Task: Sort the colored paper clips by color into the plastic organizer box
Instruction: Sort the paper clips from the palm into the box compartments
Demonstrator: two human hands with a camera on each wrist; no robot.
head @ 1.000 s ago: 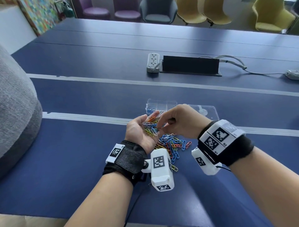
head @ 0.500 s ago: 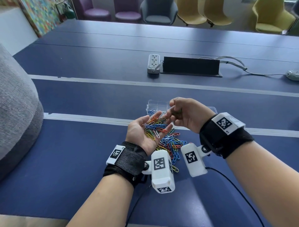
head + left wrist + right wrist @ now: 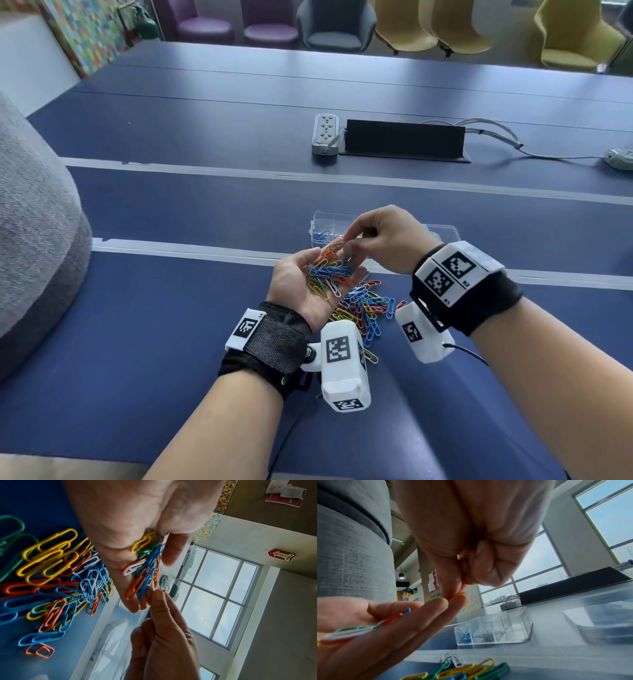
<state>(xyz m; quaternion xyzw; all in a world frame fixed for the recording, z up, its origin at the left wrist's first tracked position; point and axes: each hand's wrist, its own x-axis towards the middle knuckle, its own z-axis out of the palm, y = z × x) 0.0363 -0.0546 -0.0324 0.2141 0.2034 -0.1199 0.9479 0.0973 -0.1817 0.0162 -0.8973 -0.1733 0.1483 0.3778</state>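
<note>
My left hand [image 3: 330, 265] lies palm up over the table, fingers straight, carrying several mixed-colour paper clips [image 3: 329, 274]. In the left wrist view these clips [image 3: 145, 563] spread from the palm to the fingers. My right hand [image 3: 347, 241] hovers at the left fingertips, thumb and forefinger pinching a green clip [image 3: 435, 596], other fingers curled. The clear organizer box [image 3: 322, 221] stands just beyond both hands, with blue clips [image 3: 321, 235] in its left compartment. A loose clip pile [image 3: 366, 308] lies on the table under the hands.
The box's clear lid [image 3: 443, 231] lies to the right of the box. Farther back are a white power strip [image 3: 324, 133], a black cable hatch [image 3: 404, 138] and cords. A grey upholstered seat [image 3: 34, 240] rises at the left.
My right hand lifted out of the left palm, rose toward the box, and now sits back at the left fingertips. The left hand stayed palm up with its clips.
</note>
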